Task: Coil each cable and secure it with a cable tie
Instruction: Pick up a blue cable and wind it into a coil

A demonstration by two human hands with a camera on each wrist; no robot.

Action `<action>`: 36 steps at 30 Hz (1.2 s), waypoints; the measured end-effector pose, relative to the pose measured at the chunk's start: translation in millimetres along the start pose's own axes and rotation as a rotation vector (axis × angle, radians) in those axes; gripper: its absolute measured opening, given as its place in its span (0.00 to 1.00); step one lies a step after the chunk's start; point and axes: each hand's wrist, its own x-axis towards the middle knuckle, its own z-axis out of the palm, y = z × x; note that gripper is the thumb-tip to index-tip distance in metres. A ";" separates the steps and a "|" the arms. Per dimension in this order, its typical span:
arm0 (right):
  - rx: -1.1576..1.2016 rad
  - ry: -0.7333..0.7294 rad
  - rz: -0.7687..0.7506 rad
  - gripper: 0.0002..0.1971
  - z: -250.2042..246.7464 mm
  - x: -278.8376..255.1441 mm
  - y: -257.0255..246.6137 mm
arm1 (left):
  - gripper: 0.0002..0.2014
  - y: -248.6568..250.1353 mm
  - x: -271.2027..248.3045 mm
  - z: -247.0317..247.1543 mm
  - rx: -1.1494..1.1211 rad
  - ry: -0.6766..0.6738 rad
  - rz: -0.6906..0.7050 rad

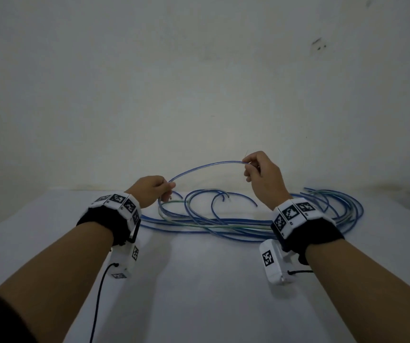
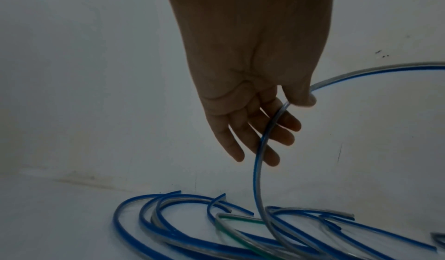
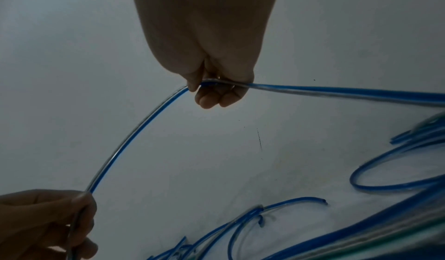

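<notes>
- Right hand [image 1: 264,177]: raised above the surface, thumb and fingers pinched on the blue cable [image 1: 206,167]. In the right wrist view the cable is seen to pass through the pinch and run on toward the right of that view.
- Left hand [image 1: 150,191]: held lower and nearer the surface, thumb pressed on the same cable; in the left wrist view the fingers [image 2: 284,138] are seen loosely extended behind the strand, so the hold is judged light.
- Held span: an upward arc is formed between the two hands, its long axis running left to right, rising from the left hand to the right hand.
- Slack: from the left hand the cable drops down into the loose pile [image 1: 223,224] of blue and green-tinted strands lying on the white surface [image 1: 199,293] just beyond both wrists.
- Judgement: the coming loop is expected to turn on this arc; the left hand is nearer the pile and the free slack, so feed from that side is likely.
- Cable tie: none can be made out with certainty.
</notes>
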 end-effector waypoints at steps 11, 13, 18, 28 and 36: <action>-0.371 -0.076 -0.061 0.10 20.6 -19.0 -12.9 | 0.19 27.3 -29.5 -10.3 -0.288 0.124 0.050; -0.356 -0.121 -0.094 0.12 30.3 -20.8 -21.2 | 0.20 33.7 -32.7 -9.1 -0.296 0.127 0.077; -0.284 -0.011 -0.136 0.11 48.4 -20.5 -31.7 | 0.20 34.0 -41.2 -10.1 -0.371 0.105 0.104; 0.012 0.248 0.159 0.07 55.7 -6.4 -33.7 | 0.11 0.7 -64.5 -14.3 -0.503 -0.329 -0.039; -0.200 0.043 0.194 0.06 64.9 -12.4 -23.1 | 0.10 11.5 -63.8 -32.2 -0.771 0.012 0.141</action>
